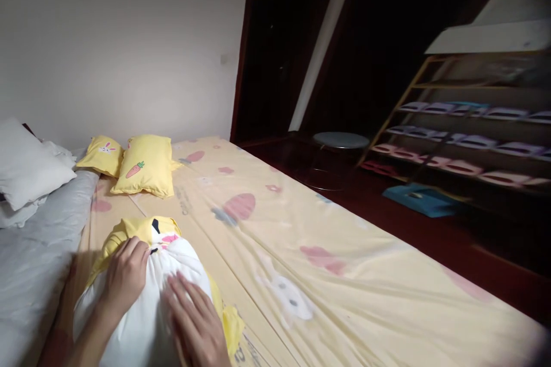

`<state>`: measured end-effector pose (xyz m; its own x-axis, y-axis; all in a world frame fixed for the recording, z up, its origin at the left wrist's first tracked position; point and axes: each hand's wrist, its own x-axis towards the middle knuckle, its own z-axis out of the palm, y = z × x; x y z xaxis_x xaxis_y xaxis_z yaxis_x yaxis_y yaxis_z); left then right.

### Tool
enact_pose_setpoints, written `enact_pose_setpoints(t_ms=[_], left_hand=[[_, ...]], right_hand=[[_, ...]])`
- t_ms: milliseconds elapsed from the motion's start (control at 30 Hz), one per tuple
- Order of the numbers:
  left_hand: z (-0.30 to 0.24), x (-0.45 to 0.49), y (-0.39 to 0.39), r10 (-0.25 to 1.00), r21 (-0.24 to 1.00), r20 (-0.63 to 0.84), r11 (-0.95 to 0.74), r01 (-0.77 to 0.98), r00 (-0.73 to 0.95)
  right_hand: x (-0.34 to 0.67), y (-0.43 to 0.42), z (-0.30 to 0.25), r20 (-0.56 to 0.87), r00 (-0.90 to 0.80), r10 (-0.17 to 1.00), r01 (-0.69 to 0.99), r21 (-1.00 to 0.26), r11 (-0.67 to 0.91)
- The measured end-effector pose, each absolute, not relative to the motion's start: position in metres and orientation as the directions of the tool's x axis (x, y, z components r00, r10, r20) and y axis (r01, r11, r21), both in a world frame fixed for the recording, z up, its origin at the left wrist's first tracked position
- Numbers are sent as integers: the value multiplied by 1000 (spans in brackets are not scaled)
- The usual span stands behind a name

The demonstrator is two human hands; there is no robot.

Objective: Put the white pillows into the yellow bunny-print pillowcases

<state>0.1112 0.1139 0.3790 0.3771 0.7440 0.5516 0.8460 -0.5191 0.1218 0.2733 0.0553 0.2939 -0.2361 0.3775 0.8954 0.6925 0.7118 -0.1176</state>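
Note:
A plump white pillow [148,321] lies on the near part of the bed, with a yellow pillowcase [124,229] around its far end and sides. Pink and black bits of print show at the gathered cloth near the top. My left hand [129,266] is closed on the bunched cloth there, its fingertips partly hidden. Slightly blurred, my right hand [193,312] rests over the pillow's right side with its fingers stretched out, holding nothing. A yellow corner of cloth [232,327] sticks out beyond it on the right.
Two yellow pillows, one with a carrot [148,166] and one with a rabbit [103,155], lie near the wall. White pillows [34,163] and grey bedding [38,264] are at left. Right of the printed sheet [275,229] stand a round stool [340,140] and a shoe rack [465,143].

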Motion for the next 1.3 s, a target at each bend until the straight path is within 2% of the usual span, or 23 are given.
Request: enact_pose_setpoints(t_ms=[67, 133, 267, 333, 400, 467, 500, 567, 700, 800, 900, 1133, 1300], left_hand=[[386, 113, 109, 774, 257, 529, -538, 803, 349], [396, 115, 99, 795, 361, 478, -564, 742, 372], [416, 106, 79, 747, 433, 383, -665, 609, 544], [415, 93, 72, 696, 431, 429, -718, 546, 576], [402, 75, 66, 682, 383, 575, -712, 589, 451], [382, 57, 60, 683, 352, 703, -577, 737, 199], [372, 49, 58, 686, 365, 721, -493, 790, 95], [354, 39, 54, 733, 428, 680, -398, 811, 1], [344, 43, 54, 850, 581, 527, -369, 726, 11], [349, 53, 56, 906, 637, 424, -298, 711, 0], [345, 61, 57, 918, 610, 397, -248, 753, -20], [321, 68, 63, 722, 472, 680, -298, 830, -128], [330, 75, 48, 636, 368, 767, -323, 872, -88]], right_hand=[[267, 41, 299, 906, -316, 283, 659, -5, 752], [255, 35, 305, 892, -370, 260, 639, 41, 768], [237, 36, 315, 863, -331, 382, 730, -22, 683], [237, 36, 316, 840, -354, 411, 735, -22, 677], [244, 37, 316, 818, -381, 431, 724, -26, 689], [253, 40, 318, 800, -385, 460, 723, -48, 690], [258, 41, 318, 794, -385, 471, 723, -58, 688], [266, 43, 320, 787, -397, 472, 720, -52, 692], [267, 39, 320, 801, -388, 456, 777, 19, 629], [258, 32, 321, 805, -416, 423, 803, 107, 587], [248, 29, 322, 752, -533, 387, 728, 175, 663], [243, 37, 314, 697, -580, 422, 683, 134, 718], [234, 49, 309, 674, -574, 466, 711, 127, 691]])
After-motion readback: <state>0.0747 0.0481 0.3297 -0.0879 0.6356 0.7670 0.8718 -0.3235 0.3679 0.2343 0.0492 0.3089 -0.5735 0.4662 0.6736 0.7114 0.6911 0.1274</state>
